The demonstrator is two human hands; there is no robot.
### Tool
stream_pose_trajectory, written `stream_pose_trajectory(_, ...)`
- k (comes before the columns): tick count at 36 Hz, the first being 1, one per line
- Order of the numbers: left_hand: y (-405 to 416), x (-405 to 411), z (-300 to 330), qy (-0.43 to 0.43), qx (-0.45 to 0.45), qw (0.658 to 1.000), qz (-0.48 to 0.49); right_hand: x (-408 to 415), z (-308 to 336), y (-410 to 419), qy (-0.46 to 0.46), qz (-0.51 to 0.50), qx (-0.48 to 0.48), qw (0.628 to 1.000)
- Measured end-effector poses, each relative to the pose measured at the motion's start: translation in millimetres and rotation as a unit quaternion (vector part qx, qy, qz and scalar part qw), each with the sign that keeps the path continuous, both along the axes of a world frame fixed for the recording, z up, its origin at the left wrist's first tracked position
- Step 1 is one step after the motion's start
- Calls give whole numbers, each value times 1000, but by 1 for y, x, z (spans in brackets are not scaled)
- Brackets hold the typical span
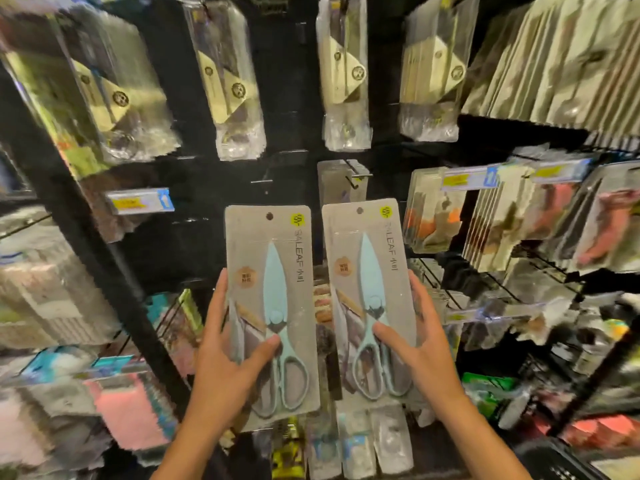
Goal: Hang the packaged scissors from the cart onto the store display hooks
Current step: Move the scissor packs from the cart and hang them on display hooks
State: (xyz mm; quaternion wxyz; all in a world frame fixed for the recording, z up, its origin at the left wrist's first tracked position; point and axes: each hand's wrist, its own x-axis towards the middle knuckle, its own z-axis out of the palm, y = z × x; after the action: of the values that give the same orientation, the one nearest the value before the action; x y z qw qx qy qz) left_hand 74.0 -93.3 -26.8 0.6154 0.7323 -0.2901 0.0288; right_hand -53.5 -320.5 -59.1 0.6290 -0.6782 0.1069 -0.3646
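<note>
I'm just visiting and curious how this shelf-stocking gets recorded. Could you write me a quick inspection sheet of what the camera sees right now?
Surface: black display wall with metal hooks; one hook sits just above the right pack.
Job's things: left scissors pack and right scissors pack, both upright, hang holes on top, not yet on a hook. The cart is not in view.
Clutter: clear packs hanging in the row above; blurred goods all around.
Hands: left hand grips the left pack; right hand grips the right pack.
Cables: nothing seen.
Surroundings: price tag at left, wire racks at right.
</note>
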Motion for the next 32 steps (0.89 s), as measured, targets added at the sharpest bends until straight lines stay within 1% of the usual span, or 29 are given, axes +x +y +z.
stream_pose_trajectory(3,-15,0,0,-13,0,1000,15,8,-1,-21,2,11,-3,1000)
stream_pose_trajectory(8,-33,3,-1,12,-9,1000,9,24,-11,-41,-2,15,7,1000)
stream_pose_trajectory(15,-43,18,-1,5,-2,1000,11,42,-16,-52,1,8,8,1000)
stream_pose_trajectory(24,-50,39,7,-23,-7,1000,12,64,-1,-64,-7,7,-11,1000)
stream_pose_trajectory(32,-53,45,9,-29,3,999,20,82,2,-73,7,22,14,1000)
